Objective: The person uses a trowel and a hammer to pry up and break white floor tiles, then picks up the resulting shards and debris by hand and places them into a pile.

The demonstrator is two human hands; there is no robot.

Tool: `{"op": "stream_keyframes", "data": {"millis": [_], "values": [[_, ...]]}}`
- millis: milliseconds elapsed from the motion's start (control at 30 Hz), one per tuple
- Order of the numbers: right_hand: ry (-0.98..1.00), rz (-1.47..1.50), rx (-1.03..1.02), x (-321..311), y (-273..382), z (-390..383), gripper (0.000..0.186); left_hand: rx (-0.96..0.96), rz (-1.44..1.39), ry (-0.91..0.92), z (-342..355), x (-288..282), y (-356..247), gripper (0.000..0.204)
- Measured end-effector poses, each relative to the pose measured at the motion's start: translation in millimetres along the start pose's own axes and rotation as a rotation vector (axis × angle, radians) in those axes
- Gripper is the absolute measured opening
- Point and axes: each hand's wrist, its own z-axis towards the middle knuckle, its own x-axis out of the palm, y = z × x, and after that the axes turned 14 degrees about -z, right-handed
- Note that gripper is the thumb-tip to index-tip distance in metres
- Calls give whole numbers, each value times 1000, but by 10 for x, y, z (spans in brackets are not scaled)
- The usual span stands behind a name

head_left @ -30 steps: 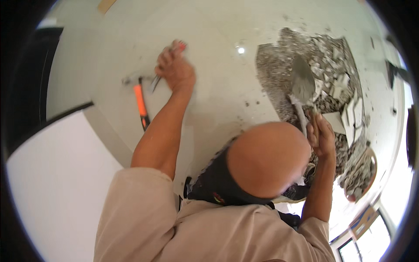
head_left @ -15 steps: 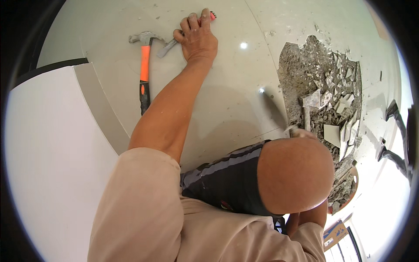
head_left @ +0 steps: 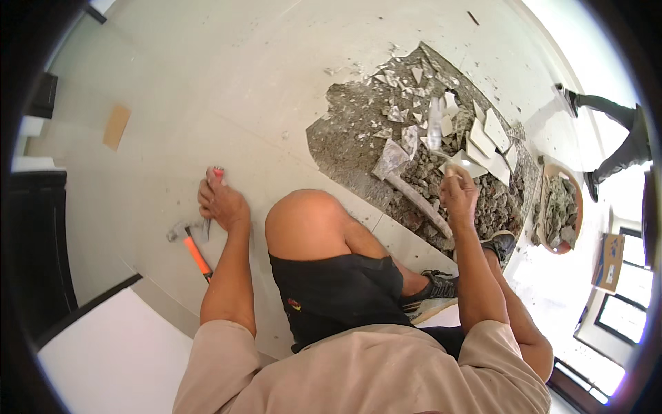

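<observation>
My left hand (head_left: 227, 203) rests on the pale tiled floor, fingers closed round a chisel (head_left: 219, 172) with a red handle end; its flat metal blade points back toward me. Beside it lies a claw hammer (head_left: 198, 257) with an orange and black handle, partly hidden by my left forearm. Over the broken patch of floor (head_left: 345, 138), my right hand (head_left: 460, 196) grips a trowel (head_left: 434, 124), its shiny blade blurred and pointing away from me. A dusty long-handled hammer (head_left: 418, 200) lies on the rubble just left of that hand.
Broken tile pieces (head_left: 491, 138) and grey rubble fill the hole. A basin (head_left: 578, 207) of debris stands to its right. Another person's legs (head_left: 614, 141) are at far right, above a cardboard box (head_left: 608, 262). My bent knee (head_left: 307, 221) sits between my arms.
My view has swung right, bringing the whole hole into sight. My right hand has come out from behind my knee with the trowel, now above the rubble. My left hand still holds the chisel.
</observation>
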Motion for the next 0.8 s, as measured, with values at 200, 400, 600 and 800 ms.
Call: {"op": "stream_keyframes", "data": {"millis": [200, 400, 600, 800], "values": [[-618, -1275, -441, -51, -314, -332, 57, -33, 8, 3, 2, -129, 104, 45], [148, -1200, -353, 407, -200, -535, 47, -180, -387, 15, 592, -157, -135, 39], [435, -1185, -341, 225, -213, -130, 33, 110, -1068, 398, 606, 219, -1899, 26], [203, -904, -194, -146, -264, -247, 31, 336, -883, 720, 92, 366, -3196, 20]]}}
